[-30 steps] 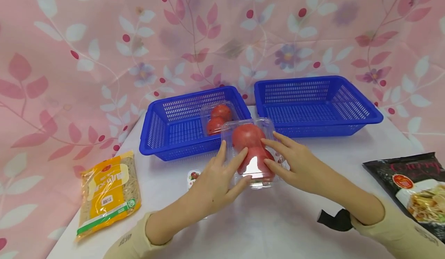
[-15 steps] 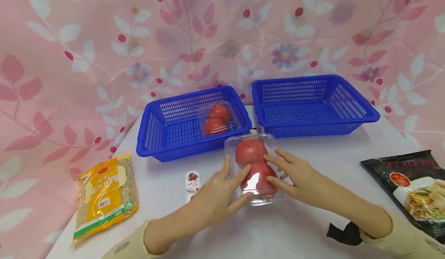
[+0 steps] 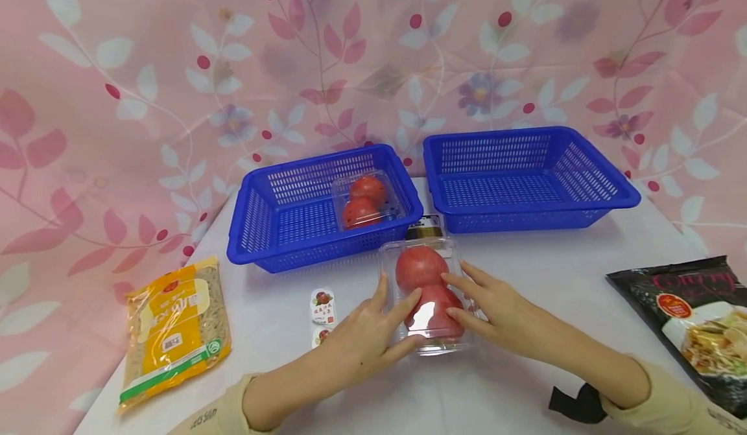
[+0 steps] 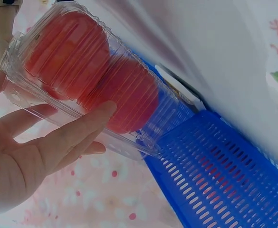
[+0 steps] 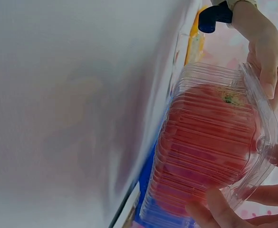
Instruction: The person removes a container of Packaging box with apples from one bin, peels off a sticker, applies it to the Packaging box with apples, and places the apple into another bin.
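A clear box (image 3: 430, 297) with two big red fruit (image 3: 420, 268) inside is between the hands, near the front of the bench (image 3: 519, 257). Its lid catches a bright glare over the nearer fruit. Whether its base touches the bench I cannot tell.

The left hand (image 3: 373, 334) lies along the box's left side, fingers spread and mostly straight, index fingertip on the lid and thumb near the front end. The right hand (image 3: 496, 305) lies against the right side, its fingers also spread, two tips on the lid. The hands face each other across the box; neither wraps round it.

Just beyond the box's far end, a black and gold pack (image 3: 425, 225) lies partly hidden. Left of the box are two labels (image 3: 323, 308) printed with fruit and red writing, the lower one partly covered by the left hand.

Behind stand two blue baskets side by side. The left basket (image 3: 277, 253) holds a second box (image 3: 367, 199), also with two red fruit, by its right wall; the right basket (image 3: 525, 218) is farther right. A yellow bag (image 3: 175, 331) lies at far left, a black bag (image 3: 691, 325) with a picture of noodles at far right. A black strap (image 3: 578, 402) shows beside the right sleeve (image 3: 665, 393). A pink curtain (image 3: 373, 52) patterned with leaves and flowers hangs behind.
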`<state>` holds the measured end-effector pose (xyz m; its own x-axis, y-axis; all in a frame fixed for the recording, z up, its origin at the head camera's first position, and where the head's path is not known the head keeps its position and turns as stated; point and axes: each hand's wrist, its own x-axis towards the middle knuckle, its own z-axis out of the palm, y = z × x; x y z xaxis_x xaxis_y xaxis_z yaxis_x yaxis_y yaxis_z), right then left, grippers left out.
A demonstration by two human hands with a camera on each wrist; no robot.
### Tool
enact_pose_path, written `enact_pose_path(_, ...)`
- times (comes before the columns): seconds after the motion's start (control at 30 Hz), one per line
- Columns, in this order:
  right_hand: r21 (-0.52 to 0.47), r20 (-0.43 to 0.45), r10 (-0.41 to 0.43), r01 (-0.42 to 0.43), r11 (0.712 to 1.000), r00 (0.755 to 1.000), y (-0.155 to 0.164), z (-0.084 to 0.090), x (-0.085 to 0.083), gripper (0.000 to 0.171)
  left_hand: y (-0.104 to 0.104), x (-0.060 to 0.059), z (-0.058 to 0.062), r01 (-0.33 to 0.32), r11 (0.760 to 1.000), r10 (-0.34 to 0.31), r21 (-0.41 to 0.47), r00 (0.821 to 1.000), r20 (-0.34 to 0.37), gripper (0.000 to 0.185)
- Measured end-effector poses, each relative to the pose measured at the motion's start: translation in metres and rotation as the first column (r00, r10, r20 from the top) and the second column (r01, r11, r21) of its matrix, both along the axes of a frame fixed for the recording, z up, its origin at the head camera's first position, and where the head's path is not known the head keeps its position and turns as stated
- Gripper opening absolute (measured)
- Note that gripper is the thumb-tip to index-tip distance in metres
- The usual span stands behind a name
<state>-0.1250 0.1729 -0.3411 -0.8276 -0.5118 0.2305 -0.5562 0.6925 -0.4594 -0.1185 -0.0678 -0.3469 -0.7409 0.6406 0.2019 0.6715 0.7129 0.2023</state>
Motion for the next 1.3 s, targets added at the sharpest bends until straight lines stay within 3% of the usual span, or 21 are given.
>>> enact_pose_path(0.3,0.022,0.058,-0.035,0.034,0.999,0.998,0.003,-0.005,0.001,0.049,0.003,-0.004,-0.012,0.022,1.000,-0.023,-0.017,0.999,-0.026,0.062)
enact_pose_path(0.8,0.010,-0.034,-0.007,0.007,1.000,0.999,0.003,-0.021,0.000,0.044,0.003,-0.008,-0.019,0.037,0.999,-0.036,-0.024,0.999,0.019,0.061)
enact_pose_path(0.97,-0.001,-0.008,0.033,-0.033,0.999,0.999,0.004,-0.024,0.000,0.043,0.000,-0.007,-0.020,0.025,1.000,-0.024,-0.016,0.999,0.030,0.061)
enact_pose_path(1.1,0.020,0.014,0.016,-0.016,1.000,1.000,0.005,-0.023,0.000,0.043,-0.002,-0.007,-0.021,0.029,1.000,-0.029,-0.004,0.999,0.039,0.061)
enact_pose_path(1.3,0.115,-0.117,-0.032,0.045,0.992,0.993,0.004,-0.021,-0.001,0.040,-0.002,-0.009,-0.020,0.032,0.999,-0.033,0.019,0.998,0.052,0.061)
